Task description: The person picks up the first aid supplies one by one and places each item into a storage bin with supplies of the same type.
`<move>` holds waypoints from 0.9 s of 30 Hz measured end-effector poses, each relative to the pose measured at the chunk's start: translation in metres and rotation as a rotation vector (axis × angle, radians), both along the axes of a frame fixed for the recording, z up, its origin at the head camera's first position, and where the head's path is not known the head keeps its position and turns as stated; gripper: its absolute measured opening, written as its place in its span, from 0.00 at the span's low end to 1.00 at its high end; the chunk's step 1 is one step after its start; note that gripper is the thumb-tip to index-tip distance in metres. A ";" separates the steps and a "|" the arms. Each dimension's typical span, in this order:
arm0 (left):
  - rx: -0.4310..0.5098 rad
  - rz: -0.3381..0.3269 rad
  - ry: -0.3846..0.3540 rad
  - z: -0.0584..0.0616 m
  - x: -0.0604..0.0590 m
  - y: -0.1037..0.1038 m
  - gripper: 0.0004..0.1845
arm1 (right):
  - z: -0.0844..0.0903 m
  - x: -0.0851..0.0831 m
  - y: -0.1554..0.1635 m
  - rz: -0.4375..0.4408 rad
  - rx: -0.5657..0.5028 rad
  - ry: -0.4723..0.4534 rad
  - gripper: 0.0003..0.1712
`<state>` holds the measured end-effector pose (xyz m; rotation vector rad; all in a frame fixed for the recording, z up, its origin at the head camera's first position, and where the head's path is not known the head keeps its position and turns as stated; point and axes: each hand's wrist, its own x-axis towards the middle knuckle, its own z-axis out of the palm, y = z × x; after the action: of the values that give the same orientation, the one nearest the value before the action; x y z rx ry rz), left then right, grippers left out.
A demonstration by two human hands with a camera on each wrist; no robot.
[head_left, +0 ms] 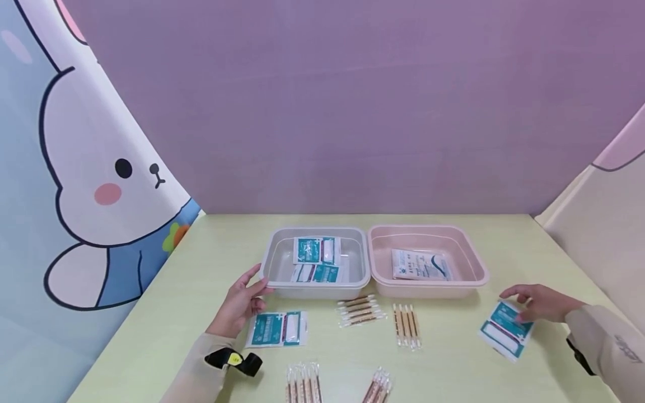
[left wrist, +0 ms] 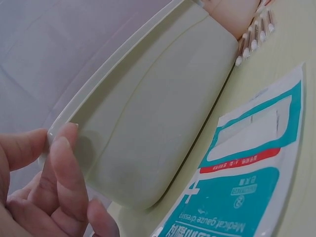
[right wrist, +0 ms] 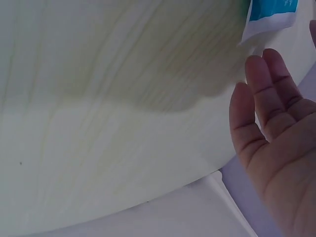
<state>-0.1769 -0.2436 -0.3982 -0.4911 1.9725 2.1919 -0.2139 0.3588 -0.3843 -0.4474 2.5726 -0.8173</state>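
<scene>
My left hand (head_left: 241, 299) grips the near left corner of a grey plastic bin (head_left: 322, 290), thumb and fingers at its rim. Two teal-and-white medical gauze dressing packets (head_left: 314, 250) lie inside. Right below that hand, another dressing packet (head_left: 274, 329) lies flat on the table; the left wrist view shows its printed front (left wrist: 232, 197). Over on the right, my right hand (head_left: 544, 302) is at a dressing packet (head_left: 506, 327), its fingers loosely extended and a fingertip overlapping the upper part. In the right wrist view only a corner of this packet (right wrist: 274, 17) shows beyond the fingertips.
A pink bin (head_left: 428, 286) touches the grey one and holds a pale packet (head_left: 420, 264). Wrapped cotton swab bundles lie before the bins (head_left: 360, 310), (head_left: 407, 326), and others near the front edge (head_left: 304, 383), (head_left: 377, 386). A purple wall (head_left: 353, 112) stands behind.
</scene>
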 end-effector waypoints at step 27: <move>-0.001 0.009 -0.005 -0.002 -0.001 0.001 0.31 | -0.024 -0.002 -0.008 -0.030 0.152 0.081 0.22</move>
<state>-0.1779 -0.2422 -0.4002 -0.5065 1.9731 2.1926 -0.2159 0.3513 -0.4085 -0.4035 2.6979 -0.6199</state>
